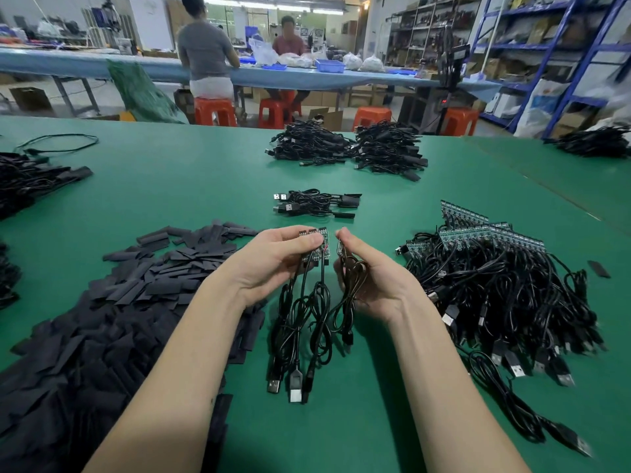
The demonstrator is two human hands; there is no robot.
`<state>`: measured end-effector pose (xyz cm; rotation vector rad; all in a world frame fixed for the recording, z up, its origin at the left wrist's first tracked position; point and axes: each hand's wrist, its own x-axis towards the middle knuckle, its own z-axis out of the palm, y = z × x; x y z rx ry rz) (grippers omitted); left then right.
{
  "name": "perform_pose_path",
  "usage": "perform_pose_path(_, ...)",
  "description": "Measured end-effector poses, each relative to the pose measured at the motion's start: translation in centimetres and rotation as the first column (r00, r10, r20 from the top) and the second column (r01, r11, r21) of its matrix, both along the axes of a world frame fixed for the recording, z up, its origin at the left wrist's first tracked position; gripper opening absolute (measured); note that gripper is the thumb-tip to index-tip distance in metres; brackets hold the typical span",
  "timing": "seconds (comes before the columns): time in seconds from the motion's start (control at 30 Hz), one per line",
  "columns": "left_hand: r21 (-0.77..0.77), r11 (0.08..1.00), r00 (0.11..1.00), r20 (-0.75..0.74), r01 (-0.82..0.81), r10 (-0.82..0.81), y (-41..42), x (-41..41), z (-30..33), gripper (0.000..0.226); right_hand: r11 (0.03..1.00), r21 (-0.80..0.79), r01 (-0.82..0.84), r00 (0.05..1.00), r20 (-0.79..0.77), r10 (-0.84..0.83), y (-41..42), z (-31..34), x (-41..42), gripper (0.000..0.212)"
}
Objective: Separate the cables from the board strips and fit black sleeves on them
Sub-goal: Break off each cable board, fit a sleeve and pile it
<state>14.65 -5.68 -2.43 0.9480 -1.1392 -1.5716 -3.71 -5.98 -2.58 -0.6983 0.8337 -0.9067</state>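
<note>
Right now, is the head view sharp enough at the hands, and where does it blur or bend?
Head view: left hand and right hand are sharp under even overhead light, and the board strip is readable; soft glare whitens the green table; the sleeve pile smears toward the lower left corner; wide-angle distortion tilts the blue shelving.

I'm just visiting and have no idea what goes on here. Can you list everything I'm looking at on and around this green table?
Table: one, green, fills the foreground.
Black sleeves: a big heap, left of the hands.
Board strips with cables: a tangled pile, green-blue boards and black cables, on the right.
Sleeved cables: a small bunch, black, centre.
Cable bundles: two heaps, black, further back.
Stools: four, orange, behind the table.
People: two, at the blue bench behind.
Shelving: blue racks, far right.
Left hand: holds a short strip with three cables hanging.
Right hand: holds one separated cable.
</note>
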Motion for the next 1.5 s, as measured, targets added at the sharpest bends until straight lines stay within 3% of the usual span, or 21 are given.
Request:
perform_pose_path(0.07, -0.124, 0.984, 0.922, 0.350, -0.129, 0.165, -0.5, 0.3, -0.3, 0.019, 0.988, -0.103, 0.113, 0.983, -0.131, -0.126, -0.5, 0.0, -0.6, 0.027)
perform_pose_path(0.1, -0.239, 0.955, 0.803, 0.527, -0.174, 0.279, -0.7, 0.3, -0.6, 0.020, 0.972, -0.158, 0.174, 0.963, -0.177, -0.202, -0.7, 0.1, -0.8, 0.031)
perform_pose_path(0.17, -0.455, 0.873, 0.625, 0.633, -0.176, 0.457, -0.8, -0.1, -0.8, 0.018, 0.934, -0.244, 0.262, 0.929, -0.199, -0.313, -0.8, 0.5, -1.2, 0.027)
perform_pose_path(0.23, -0.514, 0.846, 0.677, 0.574, -0.140, 0.460, -0.7, -1.2, -0.4, 0.014, 0.908, -0.281, 0.310, 0.910, -0.189, -0.369, -0.7, 0.9, -1.4, 0.020)
perform_pose_path(0.33, -0.314, 0.949, 0.877, 0.453, -0.012, 0.161, -0.2, -3.7, -0.1, 0.018, 0.892, -0.306, 0.332, 0.911, -0.142, -0.387, -0.5, 0.9, -1.0, 0.014)
perform_pose_path(0.4, -0.226, 0.974, 0.930, 0.353, -0.020, 0.100, 0.0, -5.0, -0.4, 0.019, 0.885, -0.300, 0.356, 0.909, -0.109, -0.403, -0.4, 0.9, -0.5, 0.011)
perform_pose_path(0.57, -0.143, 0.989, 0.964, 0.254, -0.042, 0.078, 0.4, -4.8, -0.8, 0.019, 0.860, -0.201, 0.468, 0.874, -0.038, -0.485, -0.6, 0.5, 0.5, 0.015)
perform_pose_path(0.87, -0.138, 0.990, 0.967, 0.252, 0.015, 0.021, 0.3, -5.4, -1.1, 0.010, 0.812, -0.075, 0.579, 0.815, 0.026, -0.579, -1.0, -0.4, 0.9, 0.014)
perform_pose_path(1.1, -0.159, 0.987, 0.956, 0.289, -0.001, 0.047, 0.5, -5.5, -0.9, 0.017, 0.770, -0.019, 0.638, 0.770, 0.047, -0.636, -1.4, -0.7, 0.8, 0.014)
perform_pose_path(1.27, -0.077, 0.995, 0.954, 0.298, 0.068, -0.042, 0.5, -5.0, -0.2, 0.024, 0.826, -0.144, 0.545, 0.829, -0.055, -0.556, -1.1, -0.1, 0.9, 0.019)
perform_pose_path(1.33, -0.064, 0.998, 0.951, 0.310, 0.028, -0.007, 0.4, -4.6, 0.0, 0.031, 0.860, -0.194, 0.472, 0.861, -0.110, -0.497, -1.0, 0.3, 0.5, 0.022)
perform_pose_path(1.4, -0.077, 0.997, 0.936, 0.351, -0.005, 0.032, 0.4, -4.5, 0.0, 0.023, 0.882, -0.246, 0.402, 0.869, -0.199, -0.452, -1.1, 0.8, 0.0, 0.021)
perform_pose_path(1.5, -0.017, 0.999, 0.955, 0.293, -0.037, 0.040, 0.5, -4.7, -0.5, 0.013, 0.820, -0.447, 0.358, 0.744, -0.393, -0.540, -1.3, 2.1, -0.4, 0.018)
